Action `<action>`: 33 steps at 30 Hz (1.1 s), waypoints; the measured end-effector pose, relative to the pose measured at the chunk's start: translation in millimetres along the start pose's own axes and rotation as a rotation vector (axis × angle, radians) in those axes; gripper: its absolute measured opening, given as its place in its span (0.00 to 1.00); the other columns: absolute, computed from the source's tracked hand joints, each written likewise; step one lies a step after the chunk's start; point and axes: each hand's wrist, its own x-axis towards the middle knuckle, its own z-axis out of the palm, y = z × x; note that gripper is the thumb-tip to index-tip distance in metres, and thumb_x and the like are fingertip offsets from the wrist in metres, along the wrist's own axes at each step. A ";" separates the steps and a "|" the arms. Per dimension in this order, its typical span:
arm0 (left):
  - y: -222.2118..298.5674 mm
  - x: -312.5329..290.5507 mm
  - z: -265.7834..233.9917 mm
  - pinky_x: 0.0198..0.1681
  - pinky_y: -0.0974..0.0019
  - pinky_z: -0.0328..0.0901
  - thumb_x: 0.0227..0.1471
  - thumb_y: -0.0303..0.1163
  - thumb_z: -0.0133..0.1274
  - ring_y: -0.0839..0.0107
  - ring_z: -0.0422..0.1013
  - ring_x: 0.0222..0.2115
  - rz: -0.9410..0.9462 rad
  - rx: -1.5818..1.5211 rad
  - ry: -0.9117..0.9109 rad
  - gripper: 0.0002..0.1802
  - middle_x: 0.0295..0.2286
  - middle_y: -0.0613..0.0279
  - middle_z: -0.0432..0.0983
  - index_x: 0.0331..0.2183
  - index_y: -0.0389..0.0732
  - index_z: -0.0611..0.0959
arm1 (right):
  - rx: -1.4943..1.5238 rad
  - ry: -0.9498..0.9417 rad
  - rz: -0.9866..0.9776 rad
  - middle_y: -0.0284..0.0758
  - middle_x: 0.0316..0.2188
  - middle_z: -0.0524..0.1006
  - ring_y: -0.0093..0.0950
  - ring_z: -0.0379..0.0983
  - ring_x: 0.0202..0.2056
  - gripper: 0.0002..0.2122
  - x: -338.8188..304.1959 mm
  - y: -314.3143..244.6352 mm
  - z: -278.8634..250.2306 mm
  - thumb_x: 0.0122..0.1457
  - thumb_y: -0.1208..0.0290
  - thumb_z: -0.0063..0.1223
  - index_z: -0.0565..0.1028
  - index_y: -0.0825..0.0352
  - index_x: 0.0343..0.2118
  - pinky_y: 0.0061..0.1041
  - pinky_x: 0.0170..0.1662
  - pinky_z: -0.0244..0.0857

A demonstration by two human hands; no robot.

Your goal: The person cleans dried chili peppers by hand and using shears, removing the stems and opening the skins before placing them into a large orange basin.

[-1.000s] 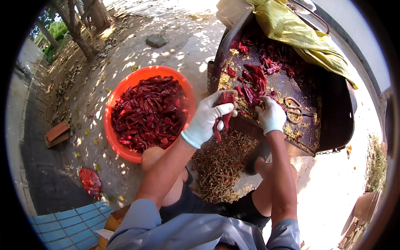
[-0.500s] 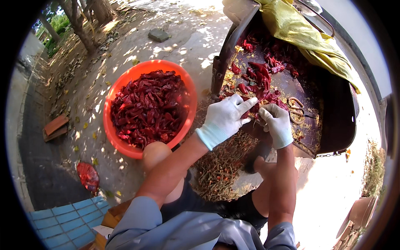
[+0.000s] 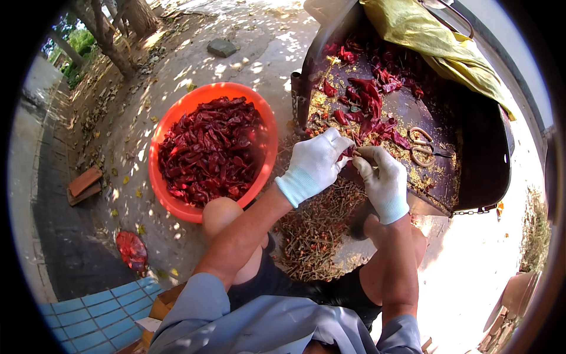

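Note:
My left hand (image 3: 315, 162), in a white work glove, is closed around a dark red dried chili (image 3: 346, 154). My right hand (image 3: 382, 177), gloved alike, pinches at the chili's stem end, fingertips close to the left ones. Beyond both hands, more dried chilies (image 3: 368, 97) lie among yellow seeds in a dark metal cart bed (image 3: 486, 153). Scissors with wrapped handles (image 3: 421, 147) rest in that bed, right of the chilies. To the left stands an orange basin (image 3: 184, 210) heaped with chilies. Below my hands, a pile of stems (image 3: 312, 236) covers the ground between my legs.
Yellow-green cloth (image 3: 436, 53) drapes over the cart's far side, and a chain (image 3: 471, 212) hangs along its near edge. On the left are bricks (image 3: 84, 182) and a red plastic bundle (image 3: 131, 251). A flat stone (image 3: 221, 48) lies farther off.
My right hand has drawn slightly down and left, turning its fingertips toward the left hand. The left hand has barely moved and its grip looks tighter. The view has shifted a little.

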 end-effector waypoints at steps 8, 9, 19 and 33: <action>1.0 -5.3 -9.2 0.32 0.60 0.71 0.48 0.32 0.61 0.59 0.76 0.31 -0.044 -0.093 -0.038 0.16 0.33 0.62 0.75 0.42 0.47 0.81 | 0.083 -0.051 0.123 0.42 0.25 0.79 0.37 0.79 0.27 0.10 -6.5 -7.0 6.4 0.58 0.67 0.59 0.77 0.69 0.34 0.31 0.33 0.71; 0.9 -5.2 -10.4 0.31 0.60 0.71 0.48 0.32 0.61 0.60 0.76 0.31 -0.040 -0.087 -0.045 0.16 0.33 0.63 0.75 0.41 0.47 0.81 | -0.002 -0.051 0.083 0.43 0.24 0.78 0.39 0.78 0.27 0.09 -7.0 -4.8 9.2 0.59 0.66 0.58 0.77 0.69 0.33 0.32 0.32 0.70; -6.9 -11.4 -20.4 0.30 0.60 0.70 0.49 0.35 0.61 0.60 0.76 0.31 0.040 0.092 -0.154 0.14 0.32 0.64 0.75 0.40 0.47 0.82 | -0.118 -0.234 0.081 0.46 0.20 0.74 0.45 0.73 0.24 0.11 -0.9 -6.1 13.3 0.61 0.64 0.52 0.76 0.67 0.28 0.37 0.28 0.65; 1.3 -21.7 -14.9 0.24 0.74 0.65 0.57 0.35 0.59 0.82 0.69 0.22 -0.491 -0.961 -0.170 0.16 0.31 0.66 0.75 0.42 0.34 0.81 | 1.139 -0.039 0.791 0.34 0.19 0.74 0.25 0.68 0.18 0.14 9.9 7.6 13.1 0.65 0.63 0.42 0.73 0.66 0.26 0.25 0.23 0.63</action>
